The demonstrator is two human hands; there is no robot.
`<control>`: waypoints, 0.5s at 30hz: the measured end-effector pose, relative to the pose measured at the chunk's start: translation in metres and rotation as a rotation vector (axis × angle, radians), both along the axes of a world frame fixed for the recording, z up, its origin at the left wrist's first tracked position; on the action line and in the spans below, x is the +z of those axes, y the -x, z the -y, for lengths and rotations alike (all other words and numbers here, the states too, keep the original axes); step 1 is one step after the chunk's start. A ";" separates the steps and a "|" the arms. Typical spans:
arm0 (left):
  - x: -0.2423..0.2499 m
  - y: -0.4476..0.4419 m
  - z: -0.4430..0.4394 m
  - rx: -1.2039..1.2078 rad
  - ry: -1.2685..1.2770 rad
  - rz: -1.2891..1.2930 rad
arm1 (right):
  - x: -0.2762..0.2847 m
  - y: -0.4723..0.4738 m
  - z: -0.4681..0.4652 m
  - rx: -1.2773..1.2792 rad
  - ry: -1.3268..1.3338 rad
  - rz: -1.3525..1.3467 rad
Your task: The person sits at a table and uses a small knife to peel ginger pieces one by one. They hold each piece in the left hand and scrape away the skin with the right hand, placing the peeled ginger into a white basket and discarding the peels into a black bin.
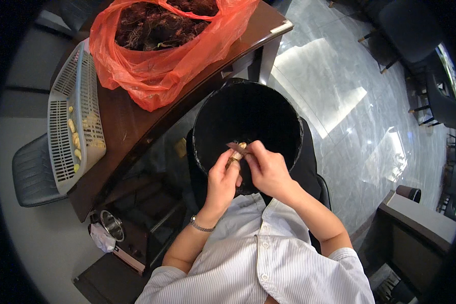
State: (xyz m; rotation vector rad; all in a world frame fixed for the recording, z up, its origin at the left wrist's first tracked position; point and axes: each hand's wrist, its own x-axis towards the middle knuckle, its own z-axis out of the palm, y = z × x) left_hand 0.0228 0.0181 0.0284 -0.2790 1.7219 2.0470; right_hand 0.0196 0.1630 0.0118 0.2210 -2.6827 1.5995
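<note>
Between its thumb and fingers my left hand (221, 180) grips a small, partly peeled root tuber (233, 156), brown at its lower end and pale higher up. A short blade (235, 147) is pinched in my right hand (269, 169) and lies across the tuber's upper part; its handle is hidden by the fingers. Both hands are close together over the near side of a round black bin (247, 102), whose dark inside shows little detail. At the upper left, a red plastic bag (152, 79) holds dark, hairy root tubers (155, 28).
The bag stands on a brown wooden table (116, 117), beside a grey plastic basket (59, 129) with several pale peeled pieces (75, 138). A black chair (36, 174) is beyond. Low at left sits a shiny metal bowl (112, 225). Dark chairs (406, 30) line the tiled floor (338, 148) at right.
</note>
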 end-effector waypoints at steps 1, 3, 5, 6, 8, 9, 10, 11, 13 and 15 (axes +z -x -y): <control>0.001 -0.001 0.000 -0.003 0.005 -0.004 | 0.001 0.000 0.000 0.000 -0.019 -0.045; 0.001 -0.001 0.000 0.054 -0.112 0.109 | 0.003 0.001 0.000 -0.207 -0.152 -0.076; 0.000 0.003 0.001 0.085 -0.205 0.175 | 0.006 0.001 0.001 -0.309 -0.113 -0.065; -0.001 0.005 0.001 0.098 -0.238 0.205 | 0.008 -0.001 0.005 -0.202 -0.056 -0.081; -0.001 0.005 0.002 0.095 -0.288 0.230 | 0.009 -0.002 0.008 -0.059 0.054 -0.199; -0.002 0.006 0.002 0.084 -0.325 0.221 | 0.009 -0.003 0.011 -0.015 -0.054 -0.240; -0.001 0.005 0.003 0.080 -0.356 0.223 | 0.009 -0.002 0.010 -0.090 -0.101 -0.216; -0.001 0.005 0.003 0.091 -0.357 0.253 | 0.008 -0.002 0.011 -0.060 -0.103 -0.261; 0.003 0.002 0.004 0.128 -0.365 0.300 | 0.003 0.009 0.002 -0.252 -0.200 -0.115; 0.006 0.001 0.006 0.128 -0.379 0.299 | 0.003 0.007 -0.001 -0.355 -0.127 -0.015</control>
